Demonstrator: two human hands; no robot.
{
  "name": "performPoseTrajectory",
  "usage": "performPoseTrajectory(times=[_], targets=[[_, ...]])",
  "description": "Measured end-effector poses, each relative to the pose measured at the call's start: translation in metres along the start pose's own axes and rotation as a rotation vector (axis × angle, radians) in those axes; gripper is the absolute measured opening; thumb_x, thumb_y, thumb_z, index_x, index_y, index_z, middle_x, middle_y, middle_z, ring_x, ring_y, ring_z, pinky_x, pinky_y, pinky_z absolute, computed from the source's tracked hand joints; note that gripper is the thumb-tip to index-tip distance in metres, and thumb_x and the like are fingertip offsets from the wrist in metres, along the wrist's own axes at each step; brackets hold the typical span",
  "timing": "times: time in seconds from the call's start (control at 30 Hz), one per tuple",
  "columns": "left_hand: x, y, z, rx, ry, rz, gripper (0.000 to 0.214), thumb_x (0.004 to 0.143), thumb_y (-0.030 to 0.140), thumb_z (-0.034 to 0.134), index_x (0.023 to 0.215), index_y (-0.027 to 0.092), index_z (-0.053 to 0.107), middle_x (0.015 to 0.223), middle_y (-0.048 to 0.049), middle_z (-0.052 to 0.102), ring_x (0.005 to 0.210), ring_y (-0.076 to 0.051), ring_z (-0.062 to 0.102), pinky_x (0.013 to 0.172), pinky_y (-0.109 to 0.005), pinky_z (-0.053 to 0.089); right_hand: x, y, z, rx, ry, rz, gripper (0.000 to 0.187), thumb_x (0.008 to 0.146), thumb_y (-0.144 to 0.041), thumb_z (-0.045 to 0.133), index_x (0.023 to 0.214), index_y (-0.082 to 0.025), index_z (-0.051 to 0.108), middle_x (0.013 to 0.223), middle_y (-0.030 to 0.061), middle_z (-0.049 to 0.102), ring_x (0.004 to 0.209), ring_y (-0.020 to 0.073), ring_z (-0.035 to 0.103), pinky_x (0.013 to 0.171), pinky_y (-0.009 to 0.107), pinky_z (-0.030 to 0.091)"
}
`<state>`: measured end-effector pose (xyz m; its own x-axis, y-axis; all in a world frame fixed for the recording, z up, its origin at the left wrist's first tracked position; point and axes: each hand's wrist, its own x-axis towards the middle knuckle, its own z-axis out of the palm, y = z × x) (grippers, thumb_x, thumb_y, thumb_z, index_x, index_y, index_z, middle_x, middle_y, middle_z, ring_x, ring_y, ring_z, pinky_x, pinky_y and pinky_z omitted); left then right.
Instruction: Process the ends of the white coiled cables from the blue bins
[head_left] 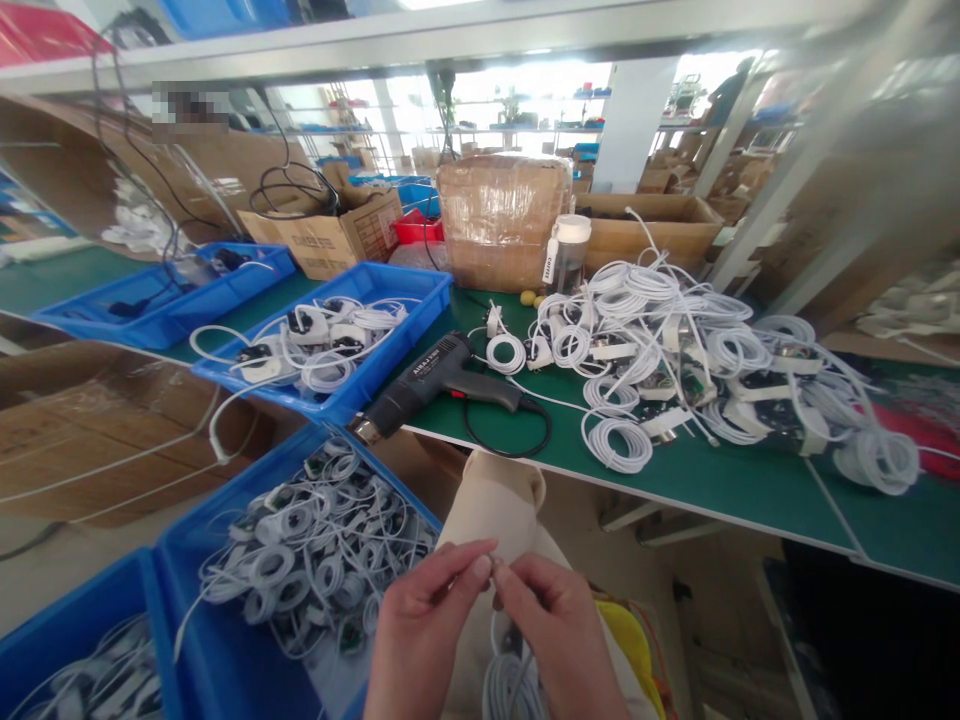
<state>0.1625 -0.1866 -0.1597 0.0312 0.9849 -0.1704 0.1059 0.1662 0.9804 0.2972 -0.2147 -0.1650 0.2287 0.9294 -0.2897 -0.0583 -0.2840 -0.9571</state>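
My left hand (431, 615) and my right hand (551, 620) meet over my lap, thumbs and forefingers pinched together at one small spot. Between them is the end of a white cable, mostly hidden by the fingertips; its exact tip is too small to make out. Below my right hand hangs the coiled part of this white cable (511, 688), partly covered by the hand. On the green bench in front lies a black heat gun (442, 380), its nozzle pointing left over the front edge. No hand touches it.
Coiled white cables with circuit boards (660, 340) are heaped on the bench (525, 430). A blue tray (420, 310) holds more cable parts. Left of my lap, a deep blue bin (199, 650) is full of coils. A wrapped carton (502, 220) and a lidded jar (570, 250) stand behind.
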Motion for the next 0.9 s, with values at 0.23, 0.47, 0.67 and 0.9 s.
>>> performPoseTrajectory(times=[0.23, 0.47, 0.67, 0.9], targets=[[0.001, -0.007, 0.001, -0.002, 0.007, 0.035, 0.016, 0.081, 0.033, 0.082, 0.095, 0.028, 0.088, 0.091, -0.0014, 0.082, 0.085, -0.019, 0.074, 0.080, -0.020, 0.057, 0.005, 0.000, 0.001, -0.057, -0.040, 0.039, 0.041, 0.082, -0.053, 0.057, 0.058, -0.023, 0.044, 0.056, -0.0045, 0.036, 0.058, 0.0139, 0.034, 0.054, 0.028, 0.026], [0.004, -0.001, 0.002, 0.085, -0.014, 0.095, 0.017, 0.084, 0.033, 0.077, 0.096, 0.028, 0.087, 0.085, -0.0008, 0.081, 0.082, -0.019, 0.074, 0.076, -0.020, 0.057, 0.003, -0.007, 0.002, -0.072, -0.062, 0.052, 0.043, 0.083, -0.059, 0.050, 0.060, -0.024, 0.045, 0.058, -0.0032, 0.041, 0.058, 0.0153, 0.039, 0.056, 0.028, 0.030], [0.013, 0.004, 0.007, 0.121, -0.059, 0.163, 0.019, 0.087, 0.032, 0.071, 0.097, 0.028, 0.087, 0.086, -0.0017, 0.080, 0.083, -0.020, 0.074, 0.079, -0.023, 0.058, -0.005, 0.011, 0.012, 0.174, -0.026, 0.134, 0.050, 0.087, -0.068, 0.061, 0.069, -0.021, 0.057, 0.058, -0.0058, 0.041, 0.053, 0.0122, 0.034, 0.049, 0.025, 0.025], [-0.009, -0.017, 0.040, 0.007, -0.001, -0.041, 0.044, 0.098, 0.046, 0.056, 0.133, 0.022, 0.069, 0.125, -0.0096, 0.076, 0.119, -0.028, 0.071, 0.105, -0.038, 0.056, 0.009, 0.020, 0.014, 0.446, 0.289, 0.267, 0.063, 0.068, -0.076, 0.079, 0.096, -0.020, 0.071, 0.076, 0.0007, 0.064, 0.064, 0.0162, 0.057, 0.052, 0.023, 0.047]])
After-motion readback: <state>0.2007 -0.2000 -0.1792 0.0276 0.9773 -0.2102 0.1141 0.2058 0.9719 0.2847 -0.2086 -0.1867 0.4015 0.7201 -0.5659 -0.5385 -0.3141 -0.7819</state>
